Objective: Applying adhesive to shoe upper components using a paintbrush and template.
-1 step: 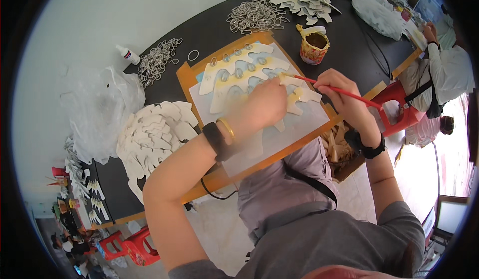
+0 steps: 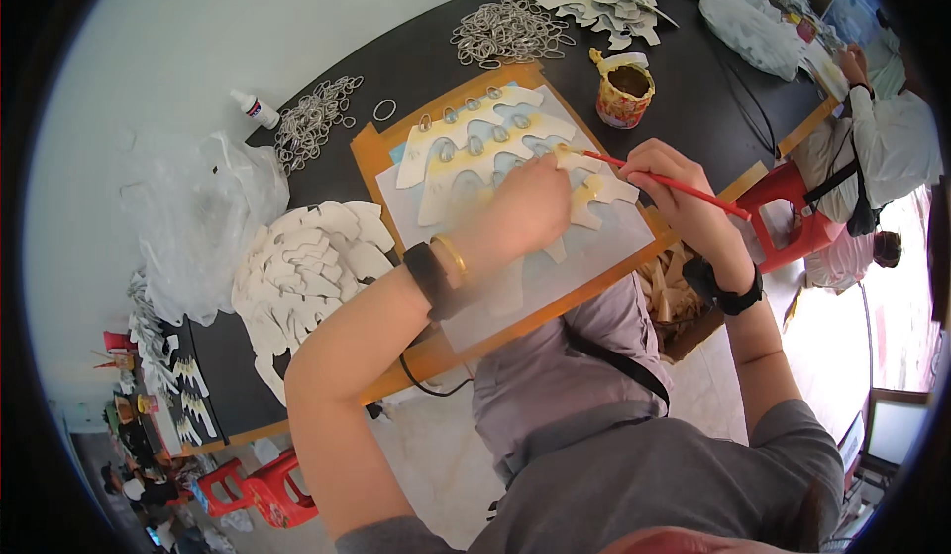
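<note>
My right hand (image 2: pixel 679 193) grips a thin red-handled brush (image 2: pixel 708 196). Its tip meets the wavy cream cut-out pieces (image 2: pixel 466 173) near my left fingertips. My left hand (image 2: pixel 535 205) is bent over those pieces, fingers curled down; whatever they pinch is hidden beneath them. Yellowish smears mark the pieces, and small metal rings (image 2: pixel 475 145) stand along their upper parts. They lie on a pale sheet on an orange-edged board (image 2: pixel 371 163), tilted toward my lap. Beyond the brush stands an open tub (image 2: pixel 622 108) with brown contents and a yellow-smeared rim.
Heaps of metal rings (image 2: pixel 510 31) lie on the black table (image 2: pixel 396 59), with a single ring (image 2: pixel 384 109) apart. A white bottle (image 2: pixel 256 108), a clear plastic bag (image 2: pixel 208 217) and stacked cream cut-outs (image 2: pixel 312 277) are at left. Another person (image 2: pixel 882 138) sits at right.
The brush has shifted slightly; its rear end sits a little lower and nearer my right hand. My left hand stays nearly in place.
</note>
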Available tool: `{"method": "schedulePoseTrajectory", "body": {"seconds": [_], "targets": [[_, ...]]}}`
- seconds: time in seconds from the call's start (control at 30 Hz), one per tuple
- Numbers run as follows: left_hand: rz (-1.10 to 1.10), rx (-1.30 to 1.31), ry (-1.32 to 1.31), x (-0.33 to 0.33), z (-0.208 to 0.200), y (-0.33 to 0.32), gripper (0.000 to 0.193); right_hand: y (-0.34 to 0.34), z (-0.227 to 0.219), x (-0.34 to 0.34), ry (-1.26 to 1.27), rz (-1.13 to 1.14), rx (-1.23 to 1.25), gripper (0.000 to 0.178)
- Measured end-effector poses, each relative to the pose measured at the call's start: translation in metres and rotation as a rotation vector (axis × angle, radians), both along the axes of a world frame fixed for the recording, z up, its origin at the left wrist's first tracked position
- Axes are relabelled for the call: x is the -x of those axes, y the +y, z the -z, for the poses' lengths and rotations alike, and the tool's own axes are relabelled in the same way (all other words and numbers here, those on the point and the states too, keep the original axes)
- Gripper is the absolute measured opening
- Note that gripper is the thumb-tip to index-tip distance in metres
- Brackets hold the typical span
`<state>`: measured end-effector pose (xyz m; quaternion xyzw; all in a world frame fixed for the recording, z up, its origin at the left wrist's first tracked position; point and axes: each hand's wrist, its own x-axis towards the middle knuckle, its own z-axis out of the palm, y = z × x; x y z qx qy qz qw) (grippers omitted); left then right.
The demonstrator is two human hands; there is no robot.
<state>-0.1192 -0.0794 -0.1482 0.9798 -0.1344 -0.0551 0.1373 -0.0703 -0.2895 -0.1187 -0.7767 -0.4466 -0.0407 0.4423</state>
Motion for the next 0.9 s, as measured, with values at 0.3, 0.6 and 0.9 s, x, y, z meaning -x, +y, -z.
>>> {"method": "schedulePoseTrajectory", "body": {"seconds": [0.3, 0.6, 0.9], "targets": [[0.012, 0.021, -0.039, 0.002, 0.004, 0.005, 0.024, -0.005, -0.003, 0.000, 0.171, 0.056, 0.005, 0.006], [0.025, 0.007, -0.106, 0.003, 0.004, 0.002, 0.022, -0.023, 0.018, -0.027, 0.577, 0.184, -0.652, 0.028], [-0.012, 0.032, -0.160, 0.010, 0.004, -0.001, 0.025, -0.030, -0.019, -0.067, 0.130, 0.485, -0.501, 0.026]]}}
